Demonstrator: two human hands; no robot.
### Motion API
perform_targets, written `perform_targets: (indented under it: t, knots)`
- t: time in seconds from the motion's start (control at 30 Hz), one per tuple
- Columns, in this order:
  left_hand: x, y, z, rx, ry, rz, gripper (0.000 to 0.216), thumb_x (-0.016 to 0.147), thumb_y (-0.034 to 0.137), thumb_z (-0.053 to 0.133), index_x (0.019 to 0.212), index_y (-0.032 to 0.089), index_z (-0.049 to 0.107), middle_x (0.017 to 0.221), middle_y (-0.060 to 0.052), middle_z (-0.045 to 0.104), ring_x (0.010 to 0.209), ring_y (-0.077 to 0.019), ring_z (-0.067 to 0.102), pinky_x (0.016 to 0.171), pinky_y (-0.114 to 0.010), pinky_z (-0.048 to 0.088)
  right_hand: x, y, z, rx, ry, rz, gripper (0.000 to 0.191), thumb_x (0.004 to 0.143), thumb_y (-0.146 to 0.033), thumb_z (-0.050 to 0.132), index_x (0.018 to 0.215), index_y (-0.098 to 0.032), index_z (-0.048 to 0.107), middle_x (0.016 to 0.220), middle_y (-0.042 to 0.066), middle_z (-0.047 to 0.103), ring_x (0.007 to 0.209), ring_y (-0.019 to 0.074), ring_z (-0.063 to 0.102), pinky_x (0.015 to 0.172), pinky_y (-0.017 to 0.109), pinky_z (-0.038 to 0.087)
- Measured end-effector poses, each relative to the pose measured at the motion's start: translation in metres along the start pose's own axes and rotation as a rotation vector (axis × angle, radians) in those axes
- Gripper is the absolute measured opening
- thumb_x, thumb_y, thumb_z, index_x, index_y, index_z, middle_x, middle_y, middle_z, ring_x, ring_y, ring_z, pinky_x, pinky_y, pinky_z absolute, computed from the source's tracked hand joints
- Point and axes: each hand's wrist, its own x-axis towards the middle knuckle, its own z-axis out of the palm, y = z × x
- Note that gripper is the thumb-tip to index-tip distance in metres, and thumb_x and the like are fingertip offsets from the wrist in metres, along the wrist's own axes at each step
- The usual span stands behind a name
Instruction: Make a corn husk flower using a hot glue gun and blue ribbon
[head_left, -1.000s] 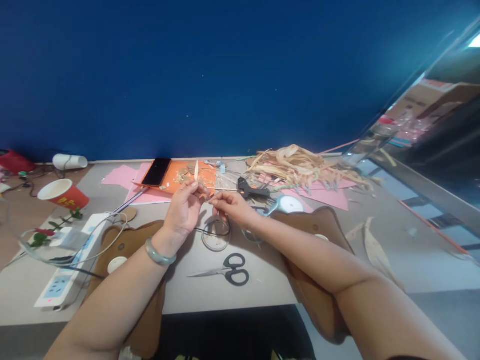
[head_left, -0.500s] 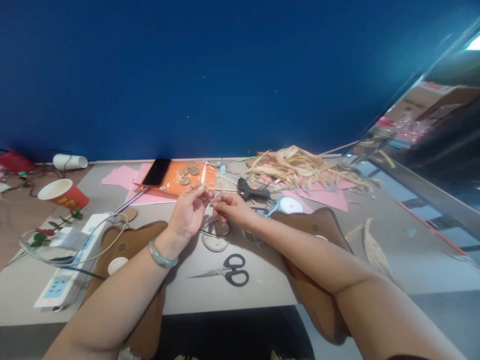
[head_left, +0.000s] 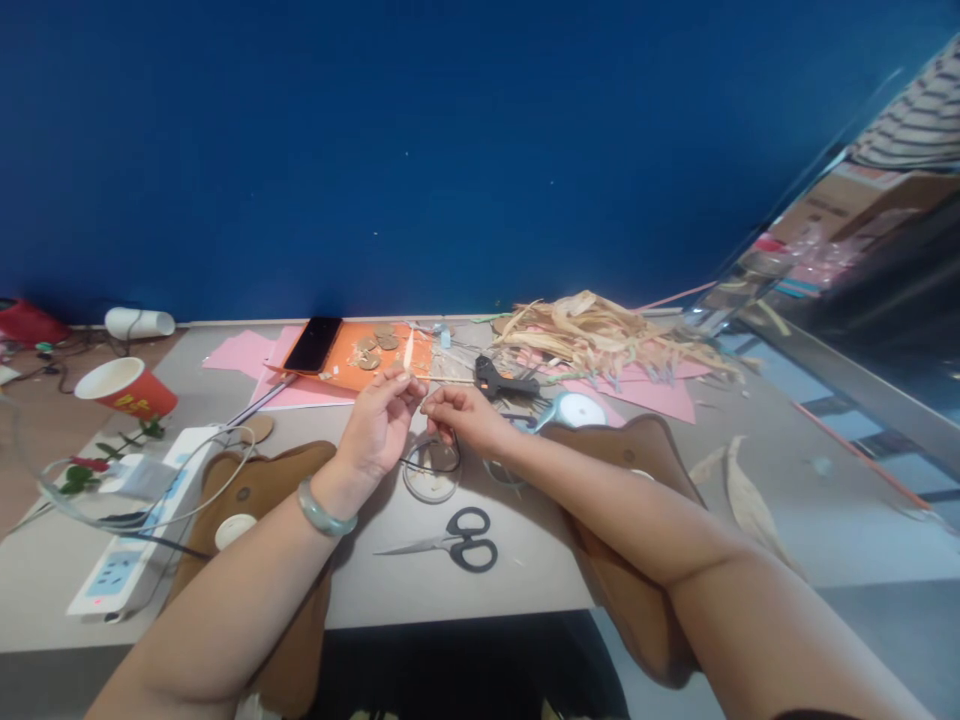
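My left hand (head_left: 379, 422) pinches the base of a thin pale straw strip (head_left: 408, 350) that sticks upward above the orange sheet (head_left: 352, 355). A green bangle sits on that wrist. My right hand (head_left: 463, 414) is close beside it, fingers pinched together at the same strip's lower end. Both hands hover over a small round clear dish (head_left: 430, 475) on the grey table. Black-handled scissors (head_left: 459, 540) lie just in front of the dish, shut.
A black phone (head_left: 313, 343) lies on the orange sheet over pink paper. A pile of dried straw (head_left: 600, 335) and a black glue gun (head_left: 502, 379) lie behind my right hand. A red paper cup (head_left: 124, 388), a power strip (head_left: 131, 540) and brown fabric pieces (head_left: 255, 500) sit left.
The straw strip has shifted slightly right and my left hand with it, closing the gap to my right hand. Brown discs on the orange sheet show now.
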Motion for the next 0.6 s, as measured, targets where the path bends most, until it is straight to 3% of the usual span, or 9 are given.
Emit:
perform_targets:
  t: [0.23,0.43,0.6]
  knots:
    - [0.001,0.0,-0.001,0.034,0.025,0.021,0.011,0.071,0.018,0.068,0.067,0.016,0.058,0.064,0.001,0.059,0.072,-0.0122,0.061,0.079,-0.027,0.047,0.001,0.002,0.0,-0.055,0.024,-0.017,0.021,0.075,-0.034,0.065,0.074,-0.016,0.055,0.055,-0.004,0.061,0.038,0.0049,0.046,0.04,0.017,0.037]
    - [0.003,0.001,-0.001,0.149,0.162,0.014,0.011,0.07,0.019,0.071,0.073,0.015,0.061,0.061,0.003,0.059,0.064,-0.0101,0.058,0.07,-0.024,0.046,-0.007,-0.005,0.004,-0.142,0.192,-0.209,0.022,0.085,-0.04,0.056,0.083,-0.018,0.052,0.055,-0.006,0.058,0.037,0.0055,0.045,0.04,0.018,0.036]
    - [-0.003,-0.001,0.004,0.193,0.185,-0.055,0.018,0.068,0.021,0.075,0.077,0.016,0.062,0.067,0.002,0.061,0.063,-0.0094,0.058,0.061,-0.022,0.044,-0.019,-0.013,0.013,-0.166,0.158,-0.288,0.022,0.088,-0.04,0.054,0.087,-0.019,0.053,0.059,-0.004,0.059,0.04,0.0057,0.046,0.041,0.019,0.036]
